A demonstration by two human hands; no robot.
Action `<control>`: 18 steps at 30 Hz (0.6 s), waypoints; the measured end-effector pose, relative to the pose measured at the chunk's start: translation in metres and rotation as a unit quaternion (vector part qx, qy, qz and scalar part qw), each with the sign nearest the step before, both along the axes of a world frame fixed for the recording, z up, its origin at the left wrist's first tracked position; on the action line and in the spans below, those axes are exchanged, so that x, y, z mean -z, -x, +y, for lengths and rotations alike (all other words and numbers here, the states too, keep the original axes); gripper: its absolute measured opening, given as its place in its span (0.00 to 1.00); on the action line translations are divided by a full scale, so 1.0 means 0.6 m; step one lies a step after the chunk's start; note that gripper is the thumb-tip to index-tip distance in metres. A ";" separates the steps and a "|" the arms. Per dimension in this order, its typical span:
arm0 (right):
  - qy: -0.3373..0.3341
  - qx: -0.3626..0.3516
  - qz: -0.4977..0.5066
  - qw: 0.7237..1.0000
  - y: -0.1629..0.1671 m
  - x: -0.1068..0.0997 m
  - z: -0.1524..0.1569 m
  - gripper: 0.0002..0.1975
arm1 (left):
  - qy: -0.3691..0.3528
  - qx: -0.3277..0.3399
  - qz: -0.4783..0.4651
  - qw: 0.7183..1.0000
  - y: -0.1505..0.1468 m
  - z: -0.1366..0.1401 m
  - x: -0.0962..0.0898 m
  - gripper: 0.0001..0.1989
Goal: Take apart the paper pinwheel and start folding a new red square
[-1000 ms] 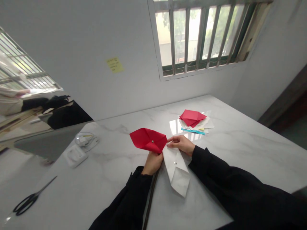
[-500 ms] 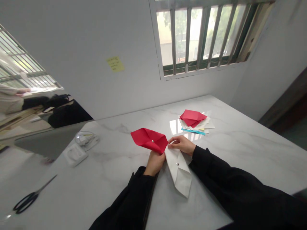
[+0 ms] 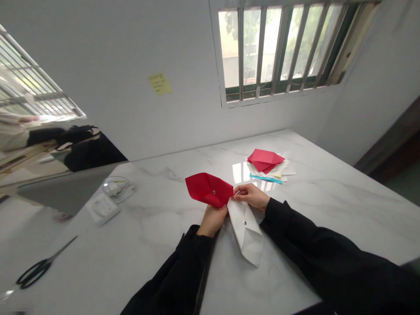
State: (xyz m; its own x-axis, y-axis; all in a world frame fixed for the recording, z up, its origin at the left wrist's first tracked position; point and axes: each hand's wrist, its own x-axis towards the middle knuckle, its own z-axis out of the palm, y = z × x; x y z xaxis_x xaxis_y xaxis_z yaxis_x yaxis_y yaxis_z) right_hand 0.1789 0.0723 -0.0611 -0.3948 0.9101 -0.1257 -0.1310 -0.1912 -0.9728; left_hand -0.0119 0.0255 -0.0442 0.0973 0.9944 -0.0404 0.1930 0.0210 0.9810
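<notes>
Over the marble-patterned table, a folded red paper piece with a metal stud at its centre meets a folded white paper piece, which has a similar stud. My left hand is closed beneath the red piece and grips it near the corner where the two papers meet; its fingertips are hidden behind the paper. With thumb and fingers pinched, my right hand holds the top of the white piece, close against the red paper's right corner. The white piece slants down toward me.
A stack of folded papers, red on top, lies beyond my right hand. Black-handled scissors rest at the lower left. A white box and a coiled cable sit to the left, near a reflective panel. A barred window is above.
The red paper has tilted slightly and shifted a little right, together with both hands. The white piece's lower end has risen slightly. The whole view has shifted a little.
</notes>
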 end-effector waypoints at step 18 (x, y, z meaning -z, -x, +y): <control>-0.001 0.065 0.004 0.998 -0.016 0.006 0.005 0.30 | -0.028 -0.039 0.013 0.999 0.062 0.049 -0.005 0.34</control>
